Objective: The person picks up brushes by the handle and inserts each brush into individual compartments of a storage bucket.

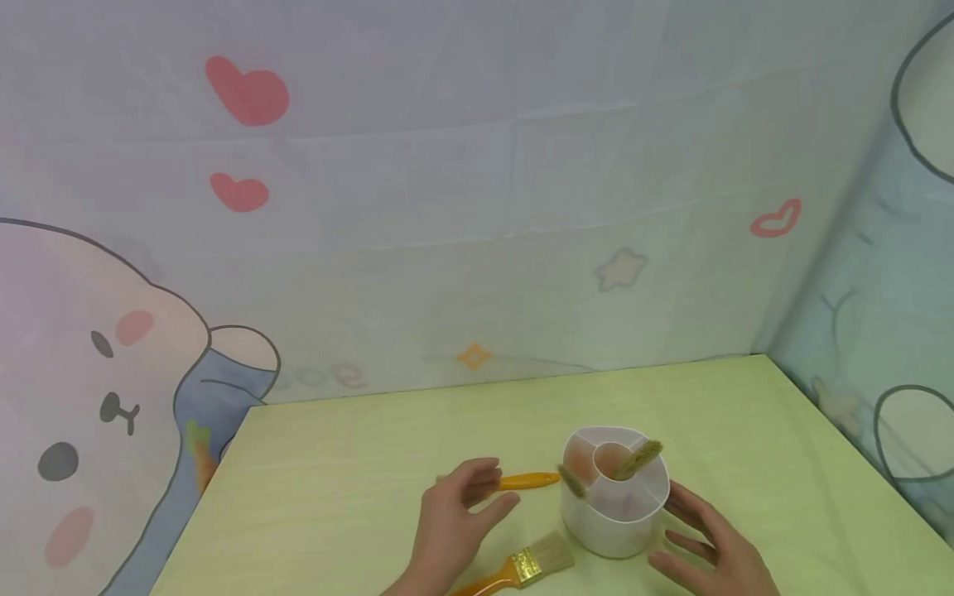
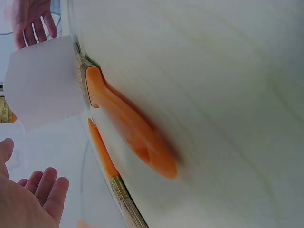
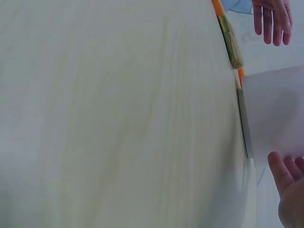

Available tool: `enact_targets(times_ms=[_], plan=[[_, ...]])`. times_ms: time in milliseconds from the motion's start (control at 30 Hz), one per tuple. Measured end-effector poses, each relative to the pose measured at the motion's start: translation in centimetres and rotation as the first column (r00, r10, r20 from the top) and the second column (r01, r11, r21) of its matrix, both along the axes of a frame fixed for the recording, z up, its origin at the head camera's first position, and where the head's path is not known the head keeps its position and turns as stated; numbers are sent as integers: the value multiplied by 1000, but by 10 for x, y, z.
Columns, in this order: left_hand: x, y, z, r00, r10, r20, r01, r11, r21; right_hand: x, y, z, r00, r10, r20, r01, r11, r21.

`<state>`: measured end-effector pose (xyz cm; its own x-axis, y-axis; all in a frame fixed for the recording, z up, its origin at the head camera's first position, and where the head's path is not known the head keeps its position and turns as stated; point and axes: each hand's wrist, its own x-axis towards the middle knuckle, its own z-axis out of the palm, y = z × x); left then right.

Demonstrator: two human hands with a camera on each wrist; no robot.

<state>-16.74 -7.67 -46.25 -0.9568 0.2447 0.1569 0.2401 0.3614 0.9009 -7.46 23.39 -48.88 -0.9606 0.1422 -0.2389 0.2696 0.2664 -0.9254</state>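
Observation:
A white round divided holder (image 1: 617,530) stands on the table, with the bristle ends of two paintbrushes (image 1: 639,459) showing above its top. My left hand (image 1: 456,517) hovers left of the holder, its fingers loosely bent and holding nothing. Below that hand lies a flat paintbrush (image 1: 544,556) with an orange handle and gold ferrule, bristles toward the holder. Behind the hand lies another paintbrush, its orange handle (image 1: 531,480) pointing at the holder. At the holder's right side is my right hand (image 1: 711,542), fingers spread; in the right wrist view the fingertips (image 3: 275,161) meet or nearly meet its wall.
The pale green tabletop (image 1: 358,463) ends at a cloth backdrop (image 1: 417,207) printed with hearts and stars. A cartoon bear print (image 1: 67,372) covers the left side, and more printed cloth (image 1: 879,290) hangs at the right.

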Motion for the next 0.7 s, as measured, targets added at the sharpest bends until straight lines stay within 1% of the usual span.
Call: enact_targets(times_ms=[133,200,333,367,433,500,567,600,667,700], plan=[[2,-4,0,999,3,51,-3,1000,4,2,0,1,997,3,80,-2,1000,-13],[2,-6,0,998,1,57,-1,1000,-2,3,3,2,997,12,78,-12,1000,-4],[3,-8,-1,998,-5,58,6,1000,-12,1,13,5,998,57,-23,-56,997,55],[3,-9,-1,998,-6,55,7,1000,-13,0,16,6,996,73,-54,-69,995,76],[4,-10,-2,998,-7,55,8,1000,-14,-6,23,7,985,120,-127,-105,987,120],[5,-10,-3,998,-10,59,11,1000,-10,-12,29,7,965,185,-186,-151,972,181],[6,-11,-4,998,-14,65,14,1000,-6,-20,36,6,932,258,-253,-199,951,236],[6,-11,-5,997,-16,69,16,1000,0,-24,39,5,910,296,-290,-226,941,251],[7,-11,-6,997,-19,79,18,1000,11,-32,44,3,853,365,-373,-268,920,286],[7,-11,-6,996,-19,82,17,1000,16,-36,46,3,833,382,-399,-284,916,285]])
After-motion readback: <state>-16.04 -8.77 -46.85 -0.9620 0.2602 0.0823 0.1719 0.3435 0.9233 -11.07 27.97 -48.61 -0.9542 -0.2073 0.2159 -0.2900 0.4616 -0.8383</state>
